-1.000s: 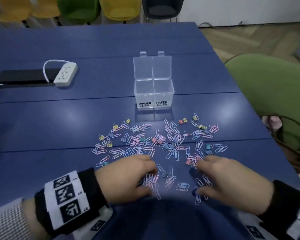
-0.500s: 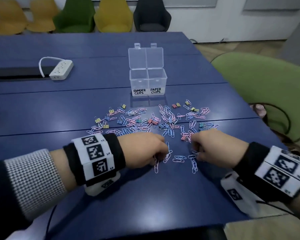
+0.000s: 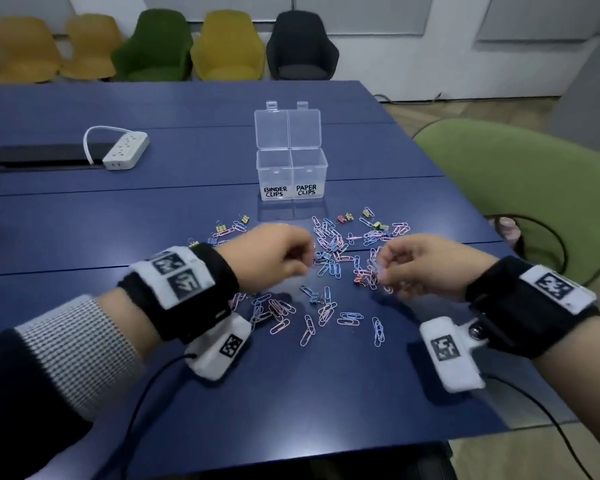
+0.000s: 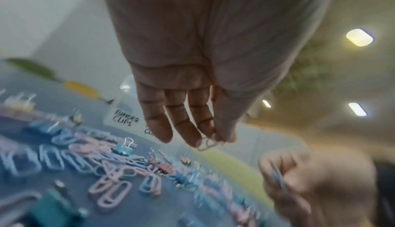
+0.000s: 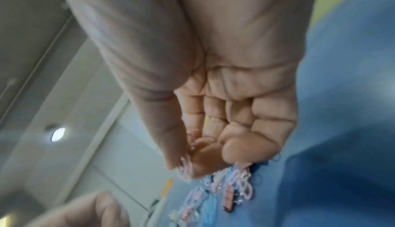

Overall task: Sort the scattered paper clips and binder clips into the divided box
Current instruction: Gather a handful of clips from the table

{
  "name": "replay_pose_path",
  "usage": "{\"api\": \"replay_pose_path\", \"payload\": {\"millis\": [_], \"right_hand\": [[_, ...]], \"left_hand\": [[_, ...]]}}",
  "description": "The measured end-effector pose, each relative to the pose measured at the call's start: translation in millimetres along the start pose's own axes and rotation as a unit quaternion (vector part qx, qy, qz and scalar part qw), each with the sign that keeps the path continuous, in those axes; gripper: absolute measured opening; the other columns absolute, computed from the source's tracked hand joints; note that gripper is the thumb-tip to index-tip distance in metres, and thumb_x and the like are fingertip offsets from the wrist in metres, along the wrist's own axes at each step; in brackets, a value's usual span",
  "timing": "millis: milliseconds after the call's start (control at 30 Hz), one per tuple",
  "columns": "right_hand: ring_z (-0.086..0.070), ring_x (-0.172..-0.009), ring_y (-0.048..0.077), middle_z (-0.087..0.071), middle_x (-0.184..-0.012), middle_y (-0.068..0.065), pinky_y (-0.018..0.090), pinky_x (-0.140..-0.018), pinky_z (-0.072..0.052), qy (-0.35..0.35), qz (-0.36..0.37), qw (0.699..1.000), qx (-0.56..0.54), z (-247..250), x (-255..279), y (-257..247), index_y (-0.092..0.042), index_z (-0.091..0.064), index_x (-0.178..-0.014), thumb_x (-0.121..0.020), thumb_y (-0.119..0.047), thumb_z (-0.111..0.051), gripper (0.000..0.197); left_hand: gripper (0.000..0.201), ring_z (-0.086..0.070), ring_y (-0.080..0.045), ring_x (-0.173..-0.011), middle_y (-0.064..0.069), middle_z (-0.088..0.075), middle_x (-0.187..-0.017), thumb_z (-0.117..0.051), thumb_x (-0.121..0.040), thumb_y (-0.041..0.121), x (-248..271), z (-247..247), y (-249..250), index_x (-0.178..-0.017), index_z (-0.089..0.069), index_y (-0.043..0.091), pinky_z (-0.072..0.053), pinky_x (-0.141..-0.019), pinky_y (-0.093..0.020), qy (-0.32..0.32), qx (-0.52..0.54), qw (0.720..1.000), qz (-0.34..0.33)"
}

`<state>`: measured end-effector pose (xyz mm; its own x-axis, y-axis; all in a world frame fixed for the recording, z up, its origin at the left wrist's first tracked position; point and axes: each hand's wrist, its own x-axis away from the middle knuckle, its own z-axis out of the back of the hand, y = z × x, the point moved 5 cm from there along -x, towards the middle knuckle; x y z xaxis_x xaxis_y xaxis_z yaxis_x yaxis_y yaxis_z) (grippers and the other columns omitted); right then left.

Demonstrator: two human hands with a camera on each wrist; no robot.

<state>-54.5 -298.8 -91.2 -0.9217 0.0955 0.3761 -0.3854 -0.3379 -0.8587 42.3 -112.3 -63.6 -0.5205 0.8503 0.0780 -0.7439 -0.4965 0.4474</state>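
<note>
Pink and blue paper clips [image 3: 329, 244] and small coloured binder clips [image 3: 343, 218] lie scattered on the blue table [image 3: 153, 209]. A clear divided box [image 3: 291, 174], lid up, stands behind them with labels BINDER CLIPS on the left and PAPER CLIPS on the right. My left hand [image 3: 274, 258] hovers above the pile and pinches a pale paper clip [image 4: 208, 143] between thumb and fingertip. My right hand [image 3: 426, 268] hovers to the right, its fingers curled round a bunch of pink and blue paper clips [image 3: 374, 271], seen also in the right wrist view [image 5: 186, 168].
A white power strip [image 3: 125, 150] and a black slab [image 3: 39, 155] lie at the far left of the table. A green chair [image 3: 520, 188] stands close on the right. Several chairs [image 3: 160, 46] line the back wall. The table's near edge runs below my wrists.
Both hands have risen off the table with paper clips and moved forward towards the box. The head view has tilted up and shows more of the room.
</note>
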Motion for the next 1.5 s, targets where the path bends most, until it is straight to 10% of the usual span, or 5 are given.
{"api": "replay_pose_path", "payload": {"millis": [267, 367, 667, 933, 1500], "right_hand": [[-0.060, -0.063, 0.011, -0.058, -0.070, -0.003, 0.028, -0.062, -0.055, -0.069, 0.074, 0.853, -0.513, -5.2, 8.8, 6.4, -0.016, -0.056, -0.079, -0.055, -0.018, -0.083, 0.036], [-0.054, -0.060, 0.013, -0.053, -0.067, 0.000, 0.021, -0.050, -0.049, -0.067, 0.074, 0.811, -0.576, -21.3, 13.0, -6.8, -0.013, -0.057, -0.072, -0.059, -0.022, -0.069, 0.020], [-0.026, -0.038, 0.004, -0.034, -0.049, -0.009, 0.019, -0.038, -0.021, 0.006, 0.006, 0.997, 0.080, -15.4, 21.6, -6.8, -0.012, -0.059, -0.074, -0.099, -0.022, -0.044, 0.030], [-0.031, -0.047, 0.015, -0.042, -0.058, 0.009, 0.025, -0.045, -0.027, -0.044, -0.002, 0.863, 0.503, -51.2, 19.6, -3.5, -0.009, -0.054, -0.060, -0.082, -0.037, -0.063, 0.037], [-0.049, -0.079, 0.018, -0.051, -0.078, -0.006, 0.022, -0.052, -0.031, -0.025, 0.081, 0.848, 0.523, -73.3, 4.0, -39.1, -0.020, -0.058, -0.087, -0.081, -0.023, -0.065, 0.010]], "left_hand": [[0.017, -0.061, -0.012, -0.060, -0.007, -0.056, -0.072, -0.042, -0.095, 0.000, 24.0, -13.0, -32.1, -0.087, -0.057, 0.005, -0.059, -0.060, -0.022, 0.148, 0.785, 0.568, 0.198], [0.013, -0.053, -0.015, -0.064, -0.007, -0.054, -0.072, -0.046, -0.080, 0.005, 30.9, -21.8, -30.9, -0.082, -0.059, 0.002, -0.055, -0.055, -0.022, 0.124, 0.822, 0.511, 0.217], [0.025, -0.038, -0.006, -0.048, 0.013, -0.044, -0.053, -0.072, -0.080, 0.036, 46.8, -11.6, -20.0, -0.070, -0.058, 0.019, -0.034, -0.049, -0.019, 0.002, 0.179, 0.978, 0.108], [0.039, -0.058, -0.014, -0.101, 0.007, -0.063, -0.108, -0.074, -0.075, 0.038, 35.4, -16.9, -1.9, -0.108, -0.062, 0.021, -0.049, -0.089, -0.031, -0.067, -0.137, 0.987, 0.048], [0.008, -0.051, -0.006, -0.061, 0.010, -0.057, -0.066, -0.071, -0.081, 0.017, 8.3, -26.3, -5.3, -0.084, -0.064, 0.018, -0.042, -0.055, -0.017, -0.154, -0.093, 0.979, 0.098]]}}
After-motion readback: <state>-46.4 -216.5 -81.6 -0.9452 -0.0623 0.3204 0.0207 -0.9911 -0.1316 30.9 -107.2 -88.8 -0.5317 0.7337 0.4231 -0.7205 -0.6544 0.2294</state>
